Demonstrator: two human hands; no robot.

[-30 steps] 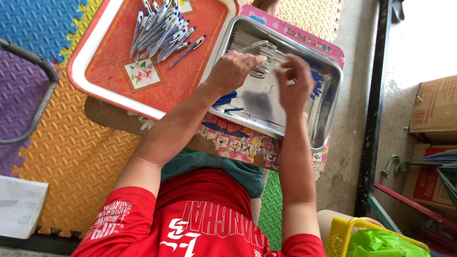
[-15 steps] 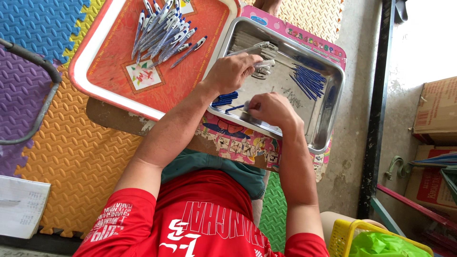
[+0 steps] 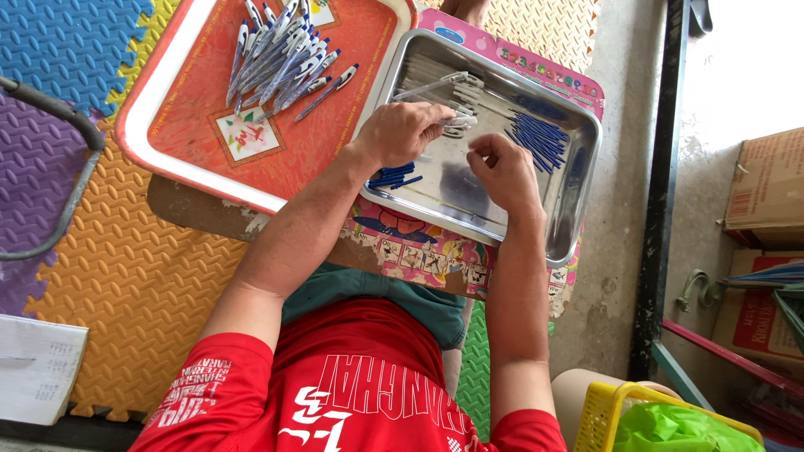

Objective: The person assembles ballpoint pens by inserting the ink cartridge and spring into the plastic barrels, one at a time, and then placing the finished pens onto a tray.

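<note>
A steel tray [image 3: 578,197] lies on a pink board over my lap. In it are white pen barrels [image 3: 435,84], thin blue refills [image 3: 540,138] and small blue pieces [image 3: 394,176]. My left hand [image 3: 402,134] is over the tray's left half and grips a white pen barrel [image 3: 459,122] that points right. My right hand [image 3: 502,172] is close beside it at the tray's middle. Its fingertips are pinched together near the barrel's end, and whatever small pen part they hold is mostly hidden.
An orange tray [image 3: 167,125] to the left carries a heap of several blue-and-white pens [image 3: 285,54]. Coloured foam mats [image 3: 126,268] cover the floor. A yellow basket [image 3: 653,414] is at my lower right, and cardboard boxes [image 3: 766,180] and a dark metal frame [image 3: 657,209] stand to the right.
My right hand went from the blue refills at the tray's right to the blue pieces near me, then up beside my left hand. My left hand barely moved.
</note>
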